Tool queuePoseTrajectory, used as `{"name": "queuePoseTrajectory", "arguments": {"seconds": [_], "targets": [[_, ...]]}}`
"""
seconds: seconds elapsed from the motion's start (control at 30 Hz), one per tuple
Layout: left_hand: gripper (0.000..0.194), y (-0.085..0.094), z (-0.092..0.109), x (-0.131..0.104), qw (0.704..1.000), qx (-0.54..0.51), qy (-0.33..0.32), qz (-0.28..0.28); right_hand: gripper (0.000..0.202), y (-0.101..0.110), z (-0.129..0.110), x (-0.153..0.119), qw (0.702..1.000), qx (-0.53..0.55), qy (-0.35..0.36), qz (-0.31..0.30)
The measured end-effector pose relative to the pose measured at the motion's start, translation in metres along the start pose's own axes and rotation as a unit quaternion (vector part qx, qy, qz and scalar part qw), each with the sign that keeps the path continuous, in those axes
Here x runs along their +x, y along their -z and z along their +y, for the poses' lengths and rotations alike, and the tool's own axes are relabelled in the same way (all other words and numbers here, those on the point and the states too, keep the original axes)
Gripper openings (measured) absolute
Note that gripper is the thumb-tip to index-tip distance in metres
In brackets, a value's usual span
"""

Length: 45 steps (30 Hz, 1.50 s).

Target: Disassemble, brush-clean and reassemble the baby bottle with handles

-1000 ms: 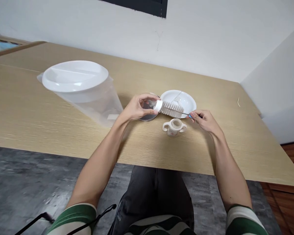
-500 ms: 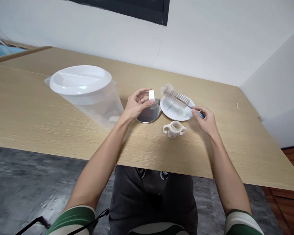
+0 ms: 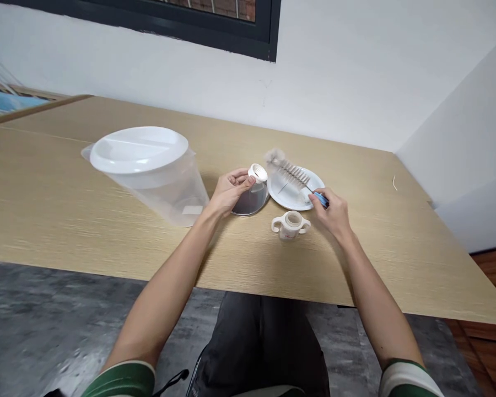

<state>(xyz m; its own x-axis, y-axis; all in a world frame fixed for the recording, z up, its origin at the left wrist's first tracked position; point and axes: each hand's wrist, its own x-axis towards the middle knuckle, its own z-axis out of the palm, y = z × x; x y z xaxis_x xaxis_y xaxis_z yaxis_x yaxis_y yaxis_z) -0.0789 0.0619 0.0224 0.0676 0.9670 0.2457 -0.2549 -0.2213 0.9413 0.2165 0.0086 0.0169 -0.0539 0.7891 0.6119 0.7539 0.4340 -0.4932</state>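
My left hand (image 3: 230, 190) pinches a white bottle collar ring (image 3: 258, 173) between thumb and fingers, its threaded opening turned up toward me. A bottle brush (image 3: 292, 172) is gripped by its blue handle in my right hand (image 3: 333, 209), bristles pointing left over the white plate (image 3: 314, 199). Between my hands a small two-handled baby bottle (image 3: 290, 225) stands upright on the table, its mouth uncovered. Beneath the ring lies a round metal tray (image 3: 248, 207), with a clear item on it partly hidden by my left hand.
At left stands a large translucent pitcher (image 3: 165, 193) with a white lid (image 3: 143, 149). The wooden table (image 3: 107, 237) meets a white wall at the back. A thin pale strip (image 3: 394, 183) lies at the right. A dark window frame (image 3: 268, 38) is above.
The collar ring has tilted so its opening faces me. My right hand with the brush has shifted slightly left, bringing the bristles nearer the ring. The camera view has tipped upward.
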Motion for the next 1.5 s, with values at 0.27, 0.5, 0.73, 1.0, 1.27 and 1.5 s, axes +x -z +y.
{"name": "queuePoseTrajectory", "arguments": {"seconds": [0.27, 0.5, 0.73, 1.0, 1.27, 1.5], "targets": [[0.065, -0.004, 0.003, -0.001, 1.000, -0.008, -0.009, 0.022, 0.032, 0.005, -0.002, 0.001, 0.999, 0.038, 0.007, 0.004], [0.070, -0.004, 0.005, 0.000, 0.999, -0.012, -0.025, 0.039, 0.036, 0.009, 0.001, 0.003, 0.998, -0.034, -0.028, 0.052], [0.067, -0.001, -0.001, 0.003, 0.996, 0.031, -0.075, 0.024, 0.034, 0.001, -0.010, 0.000, 1.000, 0.018, 0.000, 0.000], [0.070, 0.002, -0.007, 0.007, 0.997, -0.012, -0.065, 0.050, 0.041, 0.008, -0.003, 0.004, 0.996, -0.012, -0.042, 0.084], [0.065, -0.001, -0.005, 0.007, 0.994, -0.017, -0.087, 0.068, 0.034, -0.001, -0.009, -0.001, 1.000, -0.014, -0.010, 0.007], [0.051, -0.001, -0.002, 0.008, 0.996, -0.039, -0.028, 0.074, 0.037, 0.002, -0.011, 0.000, 0.999, 0.020, 0.000, 0.045]]}}
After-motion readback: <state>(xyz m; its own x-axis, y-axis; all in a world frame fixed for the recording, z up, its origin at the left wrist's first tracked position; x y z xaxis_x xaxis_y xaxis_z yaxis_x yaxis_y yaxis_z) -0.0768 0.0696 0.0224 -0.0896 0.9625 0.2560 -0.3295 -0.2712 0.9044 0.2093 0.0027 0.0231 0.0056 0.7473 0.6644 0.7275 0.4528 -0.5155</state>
